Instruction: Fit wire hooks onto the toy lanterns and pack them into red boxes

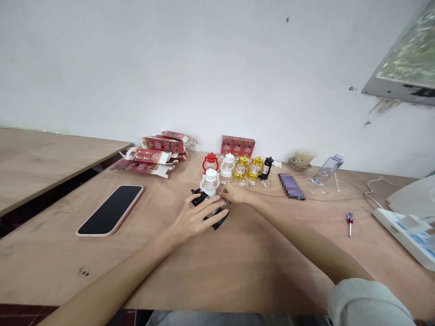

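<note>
Both forearms reached forward over the bench (258, 271), converging near its middle. The left hand (195, 219) lay palm down, fingers spread and loosely extended, resting over a black lantern (217, 221) that lay on its side on the bench; the fingers covered most of it, without a closed grip that could be seen. The right hand (234, 194) came in from the right with the wrist low, fingers curled and pinched at some small silvery bits (224, 201) just beside the black lantern (too small to tell what they were, or whether it really held one). A white lantern (210, 182) stood upright just behind the left hand's fingertips, close to touching.

Behind them a row of small lanterns stood upright: a red lantern (210, 162), a second white one (227, 165), two gold lanterns (248, 168) and a black upright lantern (267, 167). Three red boxes (238, 146) stood against the wall, and flattened red cartons (152, 156) were piled to the left. A phone (110, 210) lay face up, well apart on the left. To the right were a screwdriver (350, 222), a clear bottle (328, 170) on its side and a cup (303, 158)
</note>
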Motion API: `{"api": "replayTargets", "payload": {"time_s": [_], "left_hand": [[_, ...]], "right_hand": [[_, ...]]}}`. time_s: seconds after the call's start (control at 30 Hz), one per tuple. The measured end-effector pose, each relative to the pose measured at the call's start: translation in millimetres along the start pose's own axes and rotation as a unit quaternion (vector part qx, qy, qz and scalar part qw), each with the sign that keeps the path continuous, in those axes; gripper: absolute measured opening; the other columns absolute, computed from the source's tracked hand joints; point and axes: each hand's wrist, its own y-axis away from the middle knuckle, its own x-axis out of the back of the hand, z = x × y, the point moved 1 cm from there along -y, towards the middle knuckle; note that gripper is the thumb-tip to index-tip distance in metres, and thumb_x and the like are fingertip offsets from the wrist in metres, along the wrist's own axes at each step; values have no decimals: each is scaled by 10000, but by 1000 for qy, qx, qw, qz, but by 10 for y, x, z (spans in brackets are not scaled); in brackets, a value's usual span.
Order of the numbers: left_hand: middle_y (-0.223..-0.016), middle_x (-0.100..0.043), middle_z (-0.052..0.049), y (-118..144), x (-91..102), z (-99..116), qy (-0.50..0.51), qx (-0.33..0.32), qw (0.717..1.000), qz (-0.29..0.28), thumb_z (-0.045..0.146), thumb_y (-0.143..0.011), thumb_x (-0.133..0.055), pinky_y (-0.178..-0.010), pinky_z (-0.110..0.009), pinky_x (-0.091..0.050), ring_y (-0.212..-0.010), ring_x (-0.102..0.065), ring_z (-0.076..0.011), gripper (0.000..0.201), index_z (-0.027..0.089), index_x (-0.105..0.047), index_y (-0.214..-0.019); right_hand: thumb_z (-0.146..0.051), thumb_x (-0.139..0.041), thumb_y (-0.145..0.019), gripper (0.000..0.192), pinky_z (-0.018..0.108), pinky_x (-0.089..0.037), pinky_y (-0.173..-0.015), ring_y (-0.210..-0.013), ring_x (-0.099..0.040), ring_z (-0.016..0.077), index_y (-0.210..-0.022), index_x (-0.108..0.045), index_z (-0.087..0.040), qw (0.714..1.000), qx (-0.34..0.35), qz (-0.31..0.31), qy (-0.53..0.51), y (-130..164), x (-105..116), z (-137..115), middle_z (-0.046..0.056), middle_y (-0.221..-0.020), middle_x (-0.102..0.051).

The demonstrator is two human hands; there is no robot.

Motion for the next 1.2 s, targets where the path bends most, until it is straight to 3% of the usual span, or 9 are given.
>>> {"api": "replayTargets", "payload": {"time_s": [0.2,0.37,0.47,0.53,0.6,0.73,0.87,1.0,1.2], "left_hand": [[-1170,-642,-42,10,-11,-3,23,-11,1000,6,91,-897,-466,-1119,-433,-169,-1197,-515,-180,304,216,-558,-1158],[-1226,-599,-98,14,29,10,74,-61,995,-10,76,-890,-450,-1125,-468,-234,-1283,-418,-199,350,183,-508,-1218],[-1197,-621,-73,-4,78,67,110,-114,987,-1,124,-860,-530,-1124,-429,-275,-1253,-456,-174,348,220,-518,-1194],[-1166,-641,-50,-26,97,126,123,-146,982,12,161,-840,-572,-1123,-392,-297,-1236,-476,-157,323,244,-546,-1151],[-1173,-639,-31,-49,95,188,130,-166,977,12,171,-838,-576,-1128,-380,-297,-1248,-461,-151,310,257,-560,-1136],[-1316,-534,-15,-63,30,272,127,-148,980,-28,131,-855,-533,-1158,-409,-208,-1313,-373,-159,411,261,-497,-1244],[-1385,-455,-47,-16,-103,292,164,-69,977,-115,208,-883,-479,-1158,-431,-165,-1340,-326,-183,441,225,-425,-1321],[-1360,-485,-59,48,-215,276,228,21,946,-231,323,-889,-470,-1113,-422,-274,-1294,-404,-200,461,212,-414,-1333],[-1373,-470,-54,87,-230,253,265,72,925,-264,353,-892,-461,-1069,-412,-331,-1271,-434,-206,431,232,-452,-1306]], "right_hand": [[-206,-487,-838,331,212,-406,-573,-509,-558,120,-547,-627,-134,997,-8,6,-70,24,-5,41,12,-460,-587],[-381,-308,-939,423,219,-460,-598,-684,-629,131,-950,-632,-109,982,-10,60,-181,205,125,-61,102,-867,-690],[-494,-376,-900,461,229,-488,-659,-826,-641,139,-1200,-527,-178,914,75,-46,-396,456,169,-230,92,-1058,-656],[-482,-598,-780,503,242,-487,-721,-887,-621,146,-1194,-535,-203,865,119,-111,-475,628,170,-332,70,-1079,-644],[-402,-703,-700,478,252,-476,-776,-901,-605,138,-1114,-574,-199,850,128,-129,-495,747,170,-369,45,-1046,-643],[-323,-723,-671,333,268,-470,-770,-817,-605,128,-945,-602,-178,869,100,-83,-478,757,293,-170,10,-897,-649],[-341,-708,-665,341,287,-477,-697,-741,-613,141,-941,-578,-190,895,33,77,-438,544,569,205,7,-859,-637],[-326,-714,-639,346,307,-461,-754,-826,-593,158,-910,-567,-170,916,25,202,-346,250,708,364,30,-909,-622],[-293,-697,-647,351,332,-435,-812,-874,-580,169,-937,-560,-150,958,61,166,-226,-137,586,309,49,-955,-626]]}}
